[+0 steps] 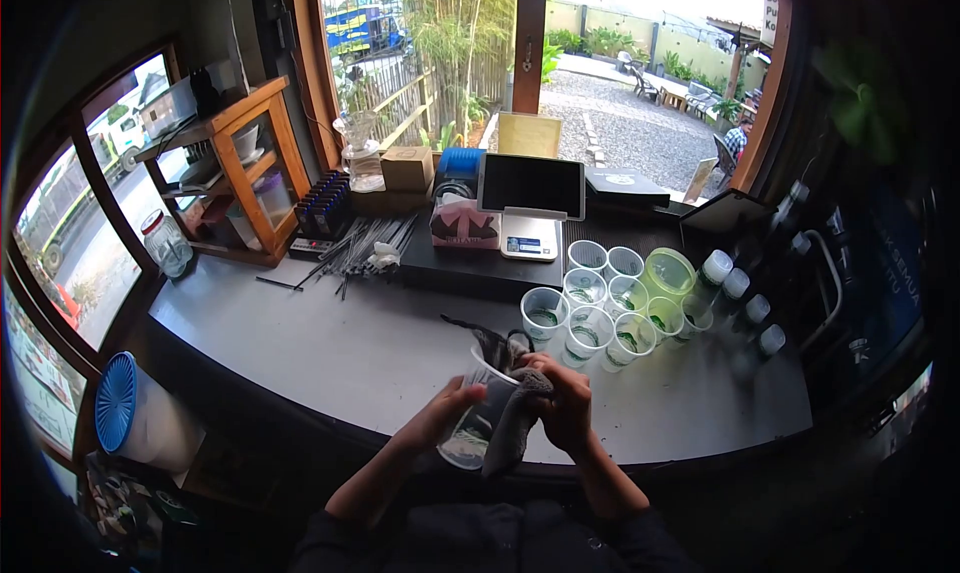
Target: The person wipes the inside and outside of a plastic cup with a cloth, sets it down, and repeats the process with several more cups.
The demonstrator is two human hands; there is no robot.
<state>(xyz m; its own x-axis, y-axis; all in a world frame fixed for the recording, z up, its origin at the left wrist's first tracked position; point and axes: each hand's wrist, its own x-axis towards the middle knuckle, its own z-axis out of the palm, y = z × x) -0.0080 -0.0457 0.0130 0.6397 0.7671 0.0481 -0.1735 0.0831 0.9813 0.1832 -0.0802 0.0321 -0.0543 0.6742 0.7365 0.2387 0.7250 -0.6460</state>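
Observation:
Close over the counter's front edge, my left hand (440,415) grips the side of a clear plastic container (463,443), its fingers curled behind the wall. The container is tilted, with its pale rim toward my right hand (568,401). That hand is closed on a grey cloth (512,435), which hangs down along the container's side at the rim. A dark, crumpled strip of fabric (490,345) shows just beyond the rim, with one thin end reaching left over the counter. Right of my hands stand several clear plastic cups (588,331) with green printing.
Several white-capped bottles (735,283) stand at the right. A tablet (531,185) on a stand, a tissue box (465,225) and a bundle of dark straws (360,248) line the back. A blue-lidded tub (165,423) stands left, below the grey counter (300,338).

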